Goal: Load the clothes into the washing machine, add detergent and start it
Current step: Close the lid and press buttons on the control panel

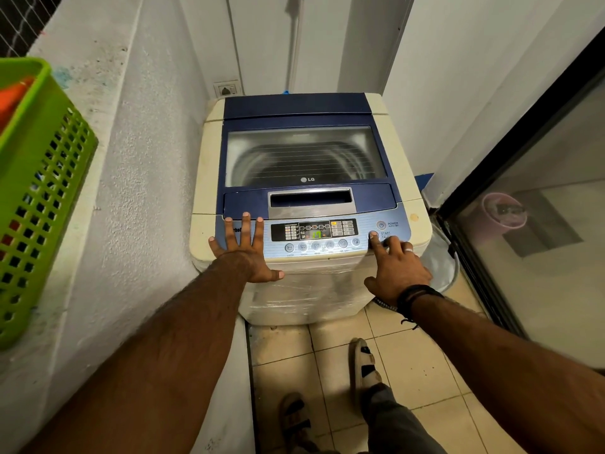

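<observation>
Washing machine stands lid-shut before us, its Start/Pause button at the panel's right end under our right hand index fingertip, other fingers curled empty, left hand splayed flat at the panel's left end.

A green plastic basket with a lattice wall is seen at nine o'clock, set on a rough white ledge; something orange is held inside it near its top. A wall socket is mounted at twelve o'clock, low on the white wall, beside a grey pipe that runs upward. A dark-framed glass door is found at three o'clock, and a pink bucket is glimpsed through the glass. Beige floor tiles are laid at six o'clock, where two sandalled feet are planted. A blue object, mostly hidden, is tucked at two o'clock.
</observation>
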